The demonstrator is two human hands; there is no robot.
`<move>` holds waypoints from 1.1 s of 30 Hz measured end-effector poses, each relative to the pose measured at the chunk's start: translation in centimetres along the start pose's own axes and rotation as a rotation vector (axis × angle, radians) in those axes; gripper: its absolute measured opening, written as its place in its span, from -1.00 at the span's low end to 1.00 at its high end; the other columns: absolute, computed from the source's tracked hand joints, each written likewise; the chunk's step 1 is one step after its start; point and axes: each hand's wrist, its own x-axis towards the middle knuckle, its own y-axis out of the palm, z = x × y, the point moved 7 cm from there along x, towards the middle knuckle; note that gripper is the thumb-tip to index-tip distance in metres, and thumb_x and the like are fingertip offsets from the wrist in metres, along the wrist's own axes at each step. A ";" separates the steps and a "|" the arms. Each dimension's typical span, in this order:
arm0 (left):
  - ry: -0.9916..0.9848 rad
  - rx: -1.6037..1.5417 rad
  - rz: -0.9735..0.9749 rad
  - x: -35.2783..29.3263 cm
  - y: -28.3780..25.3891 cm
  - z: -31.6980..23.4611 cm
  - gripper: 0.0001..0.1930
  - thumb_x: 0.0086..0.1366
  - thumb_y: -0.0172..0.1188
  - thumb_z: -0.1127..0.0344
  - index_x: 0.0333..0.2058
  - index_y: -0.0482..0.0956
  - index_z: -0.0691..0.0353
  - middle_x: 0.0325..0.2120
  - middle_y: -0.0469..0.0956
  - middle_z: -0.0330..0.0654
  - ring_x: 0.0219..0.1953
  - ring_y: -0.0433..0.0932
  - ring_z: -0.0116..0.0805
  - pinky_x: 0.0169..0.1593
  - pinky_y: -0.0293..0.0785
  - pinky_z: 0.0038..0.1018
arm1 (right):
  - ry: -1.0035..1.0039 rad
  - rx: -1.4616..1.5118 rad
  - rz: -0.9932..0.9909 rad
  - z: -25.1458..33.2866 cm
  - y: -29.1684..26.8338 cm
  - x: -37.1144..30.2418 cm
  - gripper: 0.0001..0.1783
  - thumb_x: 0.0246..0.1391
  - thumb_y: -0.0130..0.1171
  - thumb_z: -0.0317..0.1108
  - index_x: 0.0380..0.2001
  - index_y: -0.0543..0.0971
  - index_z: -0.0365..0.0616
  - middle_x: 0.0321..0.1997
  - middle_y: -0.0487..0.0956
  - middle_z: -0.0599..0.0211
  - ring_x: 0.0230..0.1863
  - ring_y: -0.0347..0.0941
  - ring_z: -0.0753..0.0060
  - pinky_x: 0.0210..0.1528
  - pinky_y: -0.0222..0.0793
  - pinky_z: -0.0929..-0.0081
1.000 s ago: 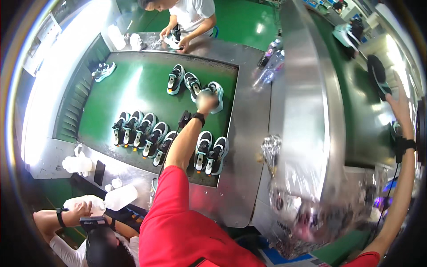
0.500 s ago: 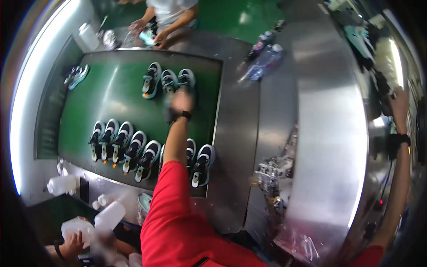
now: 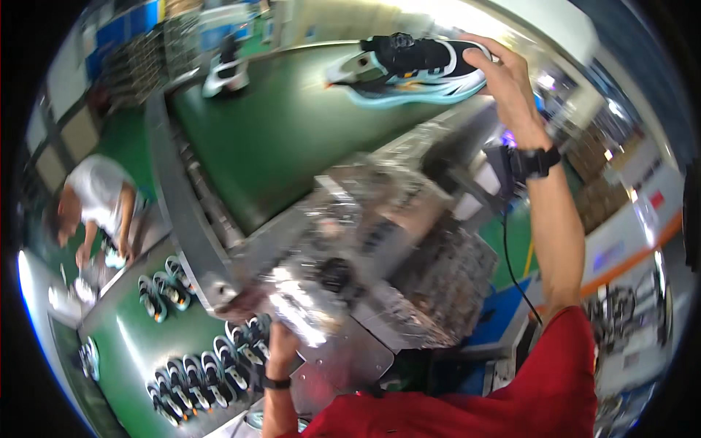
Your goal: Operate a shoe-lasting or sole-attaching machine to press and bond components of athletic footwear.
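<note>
Now a black, white and mint sneaker with a thick pale-blue sole (image 3: 420,82) is aloft in the right hand (image 3: 509,91) of a red-shirted worker, fingers clamped around its toe end, heel pointing left. Half a second earlier, that hand is out at the room's right edge beside a dark shoe; with the worker turned, the sneaker shows plainly before the upper green conveyor belt (image 3: 255,157), and the work in hand appears to centre on it.

The left hand (image 3: 283,343), a moment ago close to three matching sneakers (image 3: 172,292), is drawn back beside bulky foil-wrapped equipment (image 3: 438,292); onlookers cannot tell through the blur whether its fingers are apart or together. Just beside it, a close-set row of black-and-white sneakers (image 3: 193,379) lines the lower green belt (image 3: 124,372).

At left, a co-worker in a white shirt (image 3: 102,188) bends over another sneaker (image 3: 113,257). As for containers, what look like brown cardboard boxes (image 3: 593,160) stand stacked in the right background, their contents out of sight.
</note>
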 end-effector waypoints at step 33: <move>-0.047 -0.179 1.742 -51.9 89.7 -31.8 -0.39 0.29 0.20 -0.02 0.14 0.36 0.31 0.07 0.47 -0.08 -0.04 0.51 -0.34 0.01 0.43 -0.45 | 0.876 -0.741 -1.742 19.1 -51.4 -100.5 -0.44 -0.27 0.28 -0.46 -0.04 0.52 -0.21 -0.23 0.54 0.35 -0.18 0.44 0.51 -0.06 0.37 0.54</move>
